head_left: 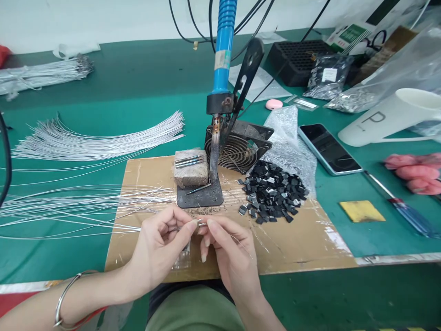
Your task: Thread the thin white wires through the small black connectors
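Observation:
Above the front part of a cardboard sheet (285, 248), my left hand (165, 243) pinches a small metallic piece (200, 224) between thumb and forefinger. My right hand (229, 243) meets it fingertip to fingertip, closed on the same small piece; a thin wire trails over this hand. The piece is mostly hidden by the fingers. Just beyond the hands is a dark metal plate (203, 198) under the tip of a blue-handled soldering iron (225, 50). A block (191, 175) with thin metal rods stands on its left. Loose white wires (138, 201) lie left of it.
Black connectors (272, 191) are heaped on the cardboard at the right, beside a fan (239, 149). Further right are a phone (330, 148), a white mug (389, 119), a yellow sponge (361, 211) and a screwdriver (413, 218). A wire bundle (99, 142) lies at the left.

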{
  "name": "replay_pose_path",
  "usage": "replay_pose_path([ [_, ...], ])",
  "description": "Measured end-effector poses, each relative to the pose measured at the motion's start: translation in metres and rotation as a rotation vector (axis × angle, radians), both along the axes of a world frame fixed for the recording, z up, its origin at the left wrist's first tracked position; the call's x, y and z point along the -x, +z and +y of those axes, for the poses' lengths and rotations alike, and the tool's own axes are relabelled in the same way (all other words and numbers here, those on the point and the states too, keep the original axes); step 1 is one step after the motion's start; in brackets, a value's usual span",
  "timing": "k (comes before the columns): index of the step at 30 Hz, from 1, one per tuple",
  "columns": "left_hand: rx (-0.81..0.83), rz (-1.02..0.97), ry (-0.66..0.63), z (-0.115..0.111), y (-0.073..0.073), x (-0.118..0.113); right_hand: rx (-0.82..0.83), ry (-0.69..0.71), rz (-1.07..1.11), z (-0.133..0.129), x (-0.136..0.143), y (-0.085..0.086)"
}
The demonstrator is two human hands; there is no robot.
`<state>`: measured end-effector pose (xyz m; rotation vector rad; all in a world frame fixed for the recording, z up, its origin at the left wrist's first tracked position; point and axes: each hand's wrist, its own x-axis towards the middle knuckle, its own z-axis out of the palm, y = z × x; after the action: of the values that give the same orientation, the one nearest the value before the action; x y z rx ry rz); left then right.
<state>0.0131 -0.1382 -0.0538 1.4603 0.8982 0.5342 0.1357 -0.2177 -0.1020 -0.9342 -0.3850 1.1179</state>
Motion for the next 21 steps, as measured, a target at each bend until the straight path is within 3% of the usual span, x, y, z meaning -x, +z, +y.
replay_pose_path([
  [8,-0.070,0.017,0.008,-0.0034,-0.0009,-0.0001,0.037,0.007,0.170,0.0036,0.0015,0.0085],
  [21,-0.073,-0.030,0.008,-0.0033,-0.0038,-0.0010,0.055,-0.037,0.175,0.0039,0.0070,0.0085],
])
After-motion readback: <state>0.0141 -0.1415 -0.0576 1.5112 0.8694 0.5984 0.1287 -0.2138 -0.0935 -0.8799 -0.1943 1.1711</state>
